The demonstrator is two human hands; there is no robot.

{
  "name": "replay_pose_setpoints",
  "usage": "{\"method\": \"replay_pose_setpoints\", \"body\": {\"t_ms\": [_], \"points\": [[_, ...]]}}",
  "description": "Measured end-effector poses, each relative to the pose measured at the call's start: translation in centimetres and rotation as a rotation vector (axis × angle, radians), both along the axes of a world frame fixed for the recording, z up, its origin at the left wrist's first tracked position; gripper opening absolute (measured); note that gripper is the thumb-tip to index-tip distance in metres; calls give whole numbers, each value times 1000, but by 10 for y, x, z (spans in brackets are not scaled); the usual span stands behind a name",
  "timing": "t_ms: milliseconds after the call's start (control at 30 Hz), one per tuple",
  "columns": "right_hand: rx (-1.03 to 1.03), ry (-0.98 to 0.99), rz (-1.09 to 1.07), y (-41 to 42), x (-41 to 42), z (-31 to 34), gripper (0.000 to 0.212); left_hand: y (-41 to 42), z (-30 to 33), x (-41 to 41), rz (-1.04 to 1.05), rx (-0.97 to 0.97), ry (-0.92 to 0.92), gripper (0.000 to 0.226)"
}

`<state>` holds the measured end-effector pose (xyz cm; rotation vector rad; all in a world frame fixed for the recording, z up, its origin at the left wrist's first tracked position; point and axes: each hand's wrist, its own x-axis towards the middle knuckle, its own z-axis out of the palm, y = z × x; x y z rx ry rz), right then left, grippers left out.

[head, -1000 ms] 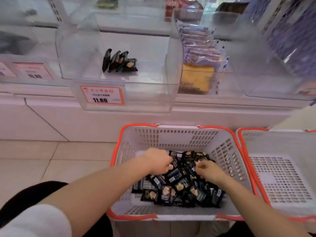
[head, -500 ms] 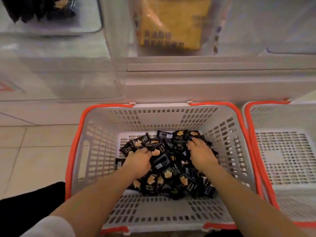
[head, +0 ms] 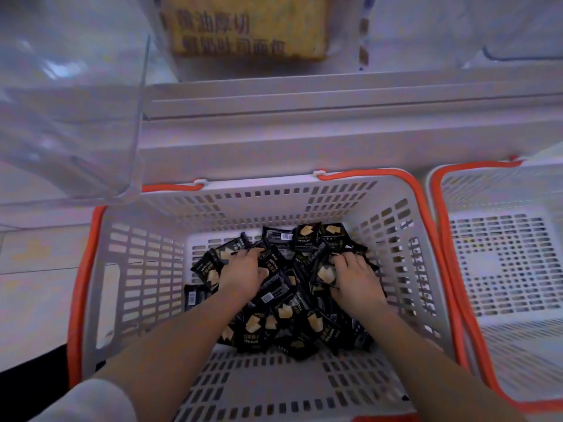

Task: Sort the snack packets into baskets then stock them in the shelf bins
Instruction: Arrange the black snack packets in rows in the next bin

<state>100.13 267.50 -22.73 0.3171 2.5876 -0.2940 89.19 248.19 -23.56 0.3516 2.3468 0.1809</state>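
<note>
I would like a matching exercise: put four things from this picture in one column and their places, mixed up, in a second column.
Things
1. snack packets
2. yellow package
3. empty basket
4. left hand

Places
A. behind clear plastic at the top
B. piled in the middle basket
C. at the right edge
D. on the left part of the pile

Pairs: 1-B, 2-A, 3-C, 4-D

Both hands' fingers are buried among the black packets, so any grip is hidden.
</note>
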Motion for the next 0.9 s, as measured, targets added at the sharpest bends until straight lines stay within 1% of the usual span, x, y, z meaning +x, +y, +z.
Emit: {"method": "replay_pose_setpoints", "body": {"t_ms": [100,167,267,333,400,467,533,600,667,733,767,833,867,900], "points": [[-175,62,-99,-8,5,7,53,-1,-2,0,-67,-59,-5,48],[-295,22,-168,-17,5,12,59,-4,-3,2,-45,-30,-17,46],[-466,-35,-248,-30,3,18,64,-13,-1,5,137,194,-108,49],[-547,-32,-222,-41,1,22,62,-23,5,7,256,334,-162,46],[-601,-40,-161,-53,-1,24,58,-36,11,9,315,407,-190,40],[-611,-67,-85,-66,-4,26,56,-48,15,11,367,462,-270,33],[-583,-49,-9,-79,-6,28,53,-59,19,15,398,505,-364,25],[-560,8,27,-91,-9,30,51,-66,26,19,395,514,-442,22],[-549,55,47,-101,-12,31,52,-72,32,22,341,510,-486,17],[-520,93,103,-107,-17,31,54,-77,34,24,297,495,-488,17],[-504,108,122,-108,-20,29,57,-81,33,24,309,493,-474,19],[-497,115,77,-108,-26,26,63,-90,31,24,387,493,-406,27],[-492,111,30,-106,-30,23,63,-94,31,24,435,491,-368,32],[-471,105,2,-103,-33,19,58,-99,31,23,475,482,-337,38]]}}
